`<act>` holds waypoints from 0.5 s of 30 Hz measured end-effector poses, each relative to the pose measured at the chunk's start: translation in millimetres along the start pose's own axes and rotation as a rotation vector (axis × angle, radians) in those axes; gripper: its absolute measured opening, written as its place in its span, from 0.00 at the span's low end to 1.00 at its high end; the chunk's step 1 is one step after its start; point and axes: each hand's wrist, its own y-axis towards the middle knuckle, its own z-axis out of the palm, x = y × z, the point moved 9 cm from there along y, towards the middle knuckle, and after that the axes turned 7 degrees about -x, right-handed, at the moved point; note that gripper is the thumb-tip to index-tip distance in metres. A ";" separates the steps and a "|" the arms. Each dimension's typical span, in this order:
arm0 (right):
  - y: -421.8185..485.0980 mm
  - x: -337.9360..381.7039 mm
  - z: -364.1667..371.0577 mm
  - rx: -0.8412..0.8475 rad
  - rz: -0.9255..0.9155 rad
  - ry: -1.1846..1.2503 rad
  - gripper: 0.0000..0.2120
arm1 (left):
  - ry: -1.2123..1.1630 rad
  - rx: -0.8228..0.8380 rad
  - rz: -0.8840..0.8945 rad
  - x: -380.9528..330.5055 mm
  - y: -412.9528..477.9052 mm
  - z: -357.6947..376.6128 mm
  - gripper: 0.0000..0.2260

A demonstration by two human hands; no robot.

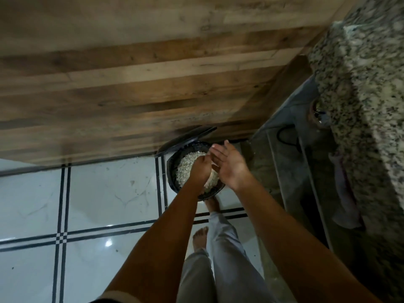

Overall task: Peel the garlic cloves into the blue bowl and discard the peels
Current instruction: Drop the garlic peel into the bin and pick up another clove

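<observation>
White tiled floor, wooden wall beyond. Your left hand (200, 169) curled, right hand (229, 165) spread, both over open bin (175, 182) heaped with peels (185, 165). Discarding looks nearly done; blue bowl unseen.

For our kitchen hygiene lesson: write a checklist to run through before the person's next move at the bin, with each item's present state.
1. Bin lid open: ok.
2. Both hands over the bin: ok.
3. Peels inside the bin: ok.
4. Right hand empty, fingers straight: ok.
5. Left hand empty: cannot tell, palm faces down.
6. Floor by the bin free of peels: cannot tell, small specks show.
</observation>
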 end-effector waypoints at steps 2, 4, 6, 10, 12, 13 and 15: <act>-25.4 17.0 -7.8 0.016 -0.072 -0.019 0.21 | -0.091 -0.032 0.063 -22.5 -15.5 -8.6 0.13; -44.2 29.9 -24.9 -0.007 -0.126 0.032 0.19 | -0.213 -0.032 0.074 -44.5 -38.1 -8.6 0.12; -81.0 46.1 -46.5 -0.036 -0.193 0.070 0.18 | -0.256 0.020 0.107 -66.3 -65.6 2.1 0.12; -148.7 73.0 -120.6 -0.140 -0.378 0.227 0.14 | -0.295 0.188 0.221 -101.9 -140.2 53.2 0.09; -182.6 81.9 -164.5 -0.188 -0.454 0.336 0.08 | -0.282 0.291 0.263 -110.6 -178.7 87.9 0.09; -204.5 85.5 -189.0 -0.206 -0.491 0.413 0.07 | -0.258 0.350 0.284 -112.4 -201.4 109.9 0.09; -245.2 86.1 -246.7 -0.272 -0.567 0.554 0.06 | -0.192 0.479 0.320 -109.4 -251.1 157.4 0.09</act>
